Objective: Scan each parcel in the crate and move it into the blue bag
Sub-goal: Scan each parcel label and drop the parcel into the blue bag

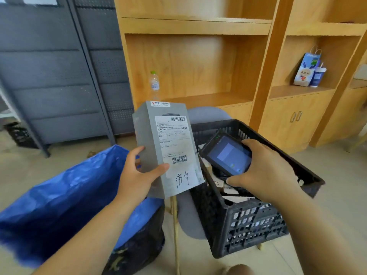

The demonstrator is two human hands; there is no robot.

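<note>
parcel (pixel 158 143): grey box, upright in your left hand (pixel 137 175), held up between the blue bag (pixel 65 195) and the crate (pixel 258 221), above the bag's near edge. thumb lies across the front face below the lower barcode, fingers (pixel 139 150) wrap the left side, so the label (pixel 174 143) faces you and stays uncovered, likely so the scanner can read it. your right hand (pixel 266 169) grips the scanner (pixel 226 153) over the crate, fingers closed round its right end, its screen lit and tilted toward you, just beside the parcel's right edge. bag mouth sits open on the left, close under the parcel, a short drop once scanned.

head view, limits: the scanner's reading window is not visible, so you cannot tell which barcode it is aimed at. the label's small print is unreadable. more parcels (pixel 228 191) lie in the crate, count unclear, partly hidden by hand and scanner. the bag's inside is out of sight.
</note>
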